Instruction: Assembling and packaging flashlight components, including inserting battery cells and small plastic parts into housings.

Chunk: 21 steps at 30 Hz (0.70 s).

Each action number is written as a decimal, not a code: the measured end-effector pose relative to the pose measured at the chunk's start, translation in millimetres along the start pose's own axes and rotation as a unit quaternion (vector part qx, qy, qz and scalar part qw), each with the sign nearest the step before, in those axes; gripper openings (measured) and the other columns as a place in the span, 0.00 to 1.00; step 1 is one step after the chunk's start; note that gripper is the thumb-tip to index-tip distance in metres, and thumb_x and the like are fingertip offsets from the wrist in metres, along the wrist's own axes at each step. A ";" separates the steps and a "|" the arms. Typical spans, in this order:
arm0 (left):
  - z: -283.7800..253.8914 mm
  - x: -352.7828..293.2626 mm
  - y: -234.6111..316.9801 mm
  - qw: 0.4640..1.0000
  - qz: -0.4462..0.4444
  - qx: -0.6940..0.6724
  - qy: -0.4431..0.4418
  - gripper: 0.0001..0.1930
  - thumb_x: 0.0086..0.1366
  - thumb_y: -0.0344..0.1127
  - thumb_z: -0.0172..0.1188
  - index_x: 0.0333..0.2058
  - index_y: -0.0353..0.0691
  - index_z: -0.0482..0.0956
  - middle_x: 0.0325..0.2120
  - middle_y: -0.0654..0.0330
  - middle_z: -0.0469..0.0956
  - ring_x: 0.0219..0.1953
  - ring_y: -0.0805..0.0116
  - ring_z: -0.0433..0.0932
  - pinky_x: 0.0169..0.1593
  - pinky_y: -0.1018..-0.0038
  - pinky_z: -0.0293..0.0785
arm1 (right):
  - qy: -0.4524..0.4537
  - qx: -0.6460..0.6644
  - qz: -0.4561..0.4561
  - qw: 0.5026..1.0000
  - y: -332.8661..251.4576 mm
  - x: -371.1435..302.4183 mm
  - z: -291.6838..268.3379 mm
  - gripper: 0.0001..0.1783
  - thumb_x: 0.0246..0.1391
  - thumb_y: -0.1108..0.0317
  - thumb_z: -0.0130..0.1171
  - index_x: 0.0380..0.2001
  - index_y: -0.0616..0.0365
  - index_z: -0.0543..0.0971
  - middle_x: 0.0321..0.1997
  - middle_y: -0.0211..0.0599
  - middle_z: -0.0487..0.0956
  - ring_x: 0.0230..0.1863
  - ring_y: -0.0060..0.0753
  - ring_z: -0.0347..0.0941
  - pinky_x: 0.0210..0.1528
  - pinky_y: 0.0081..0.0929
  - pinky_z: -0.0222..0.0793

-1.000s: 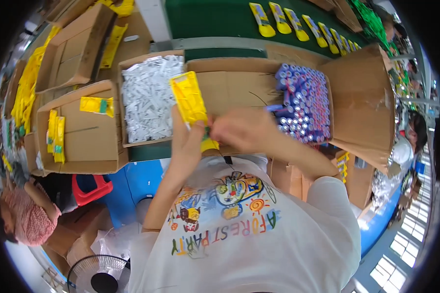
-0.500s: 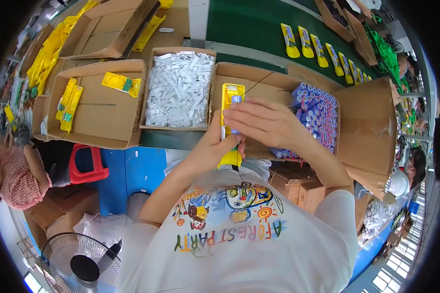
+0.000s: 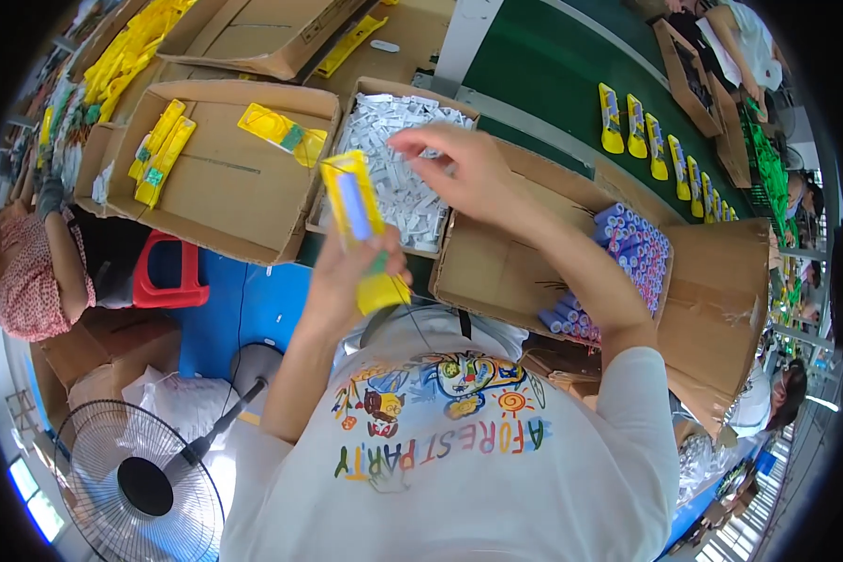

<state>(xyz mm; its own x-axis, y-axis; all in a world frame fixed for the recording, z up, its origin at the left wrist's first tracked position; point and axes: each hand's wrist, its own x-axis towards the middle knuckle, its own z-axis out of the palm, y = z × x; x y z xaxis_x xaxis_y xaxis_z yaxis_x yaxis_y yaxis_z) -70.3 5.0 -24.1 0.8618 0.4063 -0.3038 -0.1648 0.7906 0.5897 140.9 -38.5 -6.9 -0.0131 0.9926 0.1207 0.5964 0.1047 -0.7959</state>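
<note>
My left hand [image 3: 337, 281] is closed around the lower part of a yellow plastic casing [image 3: 333, 171], tilted upright in front of my chest. A purple cylindrical battery [image 3: 354, 204] lies inside the casing, and a thin dark wire trails from its lower end. My right hand [image 3: 468, 173] hovers over a box of small white plastic pieces [image 3: 384, 126], fingers bent and apart from the thumb, with nothing visible in them. To the right, a cardboard box [image 3: 496, 253] holds many purple batteries [image 3: 632, 253] packed on end.
Another cardboard box [image 3: 225, 192], on the left, holds several yellow casings [image 3: 166, 161]. Beyond runs a green conveyor [image 3: 534, 61] carrying a row of yellow casings [image 3: 637, 126]. A fan [image 3: 145, 485] stands lower left, near a red stool [image 3: 170, 276] and a co-worker [image 3: 42, 281].
My left hand has carried the casing leftward and tilted it. My right hand has come off the casing and moved over the white pieces. The whole view has turned slightly.
</note>
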 end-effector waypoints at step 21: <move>15.6 -5.1 -17.9 0.988 0.001 0.153 -0.032 0.19 0.71 0.45 0.46 0.54 0.45 0.55 0.31 0.59 0.72 0.26 0.69 0.77 0.32 0.74 0.75 | 0.239 0.147 -0.014 0.960 -11.9 -15.4 12.9 0.08 0.44 0.76 0.67 0.32 0.58 0.83 0.34 0.32 0.77 0.29 0.18 0.71 0.26 0.14 0.64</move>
<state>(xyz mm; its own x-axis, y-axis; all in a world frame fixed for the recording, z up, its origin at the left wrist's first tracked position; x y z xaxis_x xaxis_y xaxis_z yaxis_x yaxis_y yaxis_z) -64.3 -18.3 -21.4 0.8920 0.3696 -0.2601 -0.0222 0.6106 0.7916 123.7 -54.3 -7.0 0.3854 0.8555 0.3459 0.3471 0.2130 -0.9133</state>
